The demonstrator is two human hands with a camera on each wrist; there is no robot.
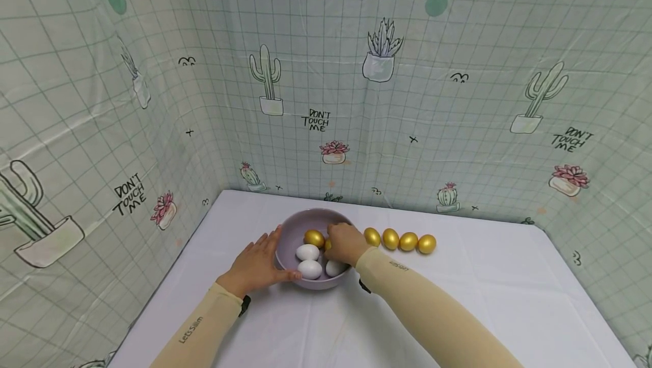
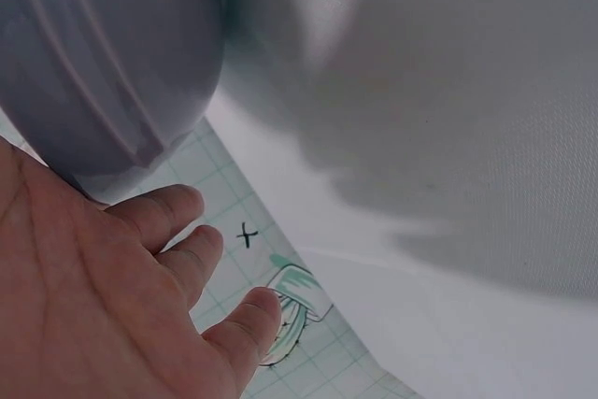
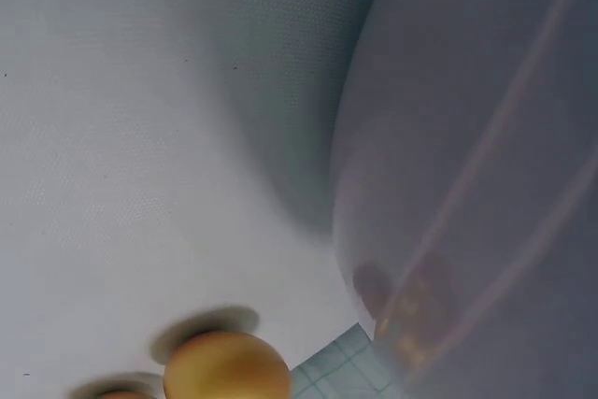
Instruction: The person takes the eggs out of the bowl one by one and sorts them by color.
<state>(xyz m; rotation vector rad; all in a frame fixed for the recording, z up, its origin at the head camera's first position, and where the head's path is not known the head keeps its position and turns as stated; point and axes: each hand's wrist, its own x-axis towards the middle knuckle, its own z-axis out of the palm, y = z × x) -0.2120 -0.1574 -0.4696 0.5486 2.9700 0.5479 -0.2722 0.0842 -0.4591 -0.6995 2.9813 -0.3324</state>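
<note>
A mauve bowl (image 1: 321, 284) stands on the table, seen from outside in both wrist views. In it lie a golden egg (image 1: 314, 238) and white eggs (image 1: 308, 252), one partly under the right hand. My left hand (image 1: 258, 263) rests against the bowl's left side, fingers spread and thumb along the front rim. Its palm and relaxed fingers (image 2: 192, 254) show beside the bowl in the left wrist view. My right hand (image 1: 346, 243) reaches over the right rim into the bowl, curled fingers at another golden egg (image 1: 327, 244), mostly hidden by the hand.
Right of the bowl, several golden eggs (image 1: 408, 242) lie in a row on the white-covered table (image 1: 458, 300). One golden egg (image 3: 227, 367) shows low in the right wrist view. A cloth printed with cacti (image 1: 316, 85) hangs behind and at the sides.
</note>
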